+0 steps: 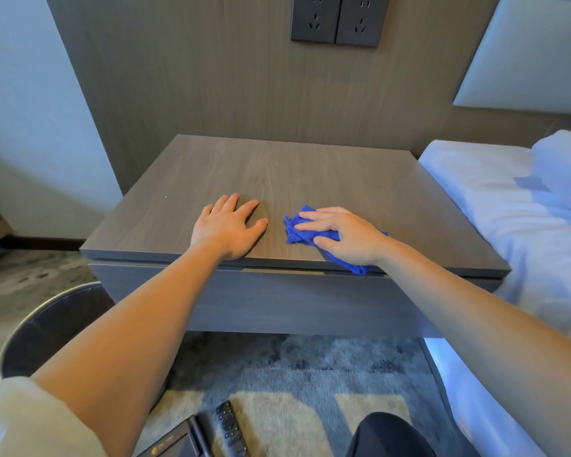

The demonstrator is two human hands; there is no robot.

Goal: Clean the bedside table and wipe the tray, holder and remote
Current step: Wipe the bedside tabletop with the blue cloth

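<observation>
The grey wood-grain bedside table (310, 173) has a bare top. My left hand (228, 225) lies flat on it near the front edge, fingers spread, holding nothing. Beside it, my right hand (346, 235) presses a crumpled blue cloth (299, 230) onto the tabletop, the cloth's tail reaching the front edge. On the carpet below, a black remote (230, 428) lies next to a dark tray (175, 441), which is partly hidden by my left arm. No holder is visible.
A dark round waste bin (47, 328) stands on the floor at the left of the table. A bed with white linen (521, 219) adjoins the table's right side. Wall sockets (338, 19) sit above. My knee (389, 433) is at the bottom.
</observation>
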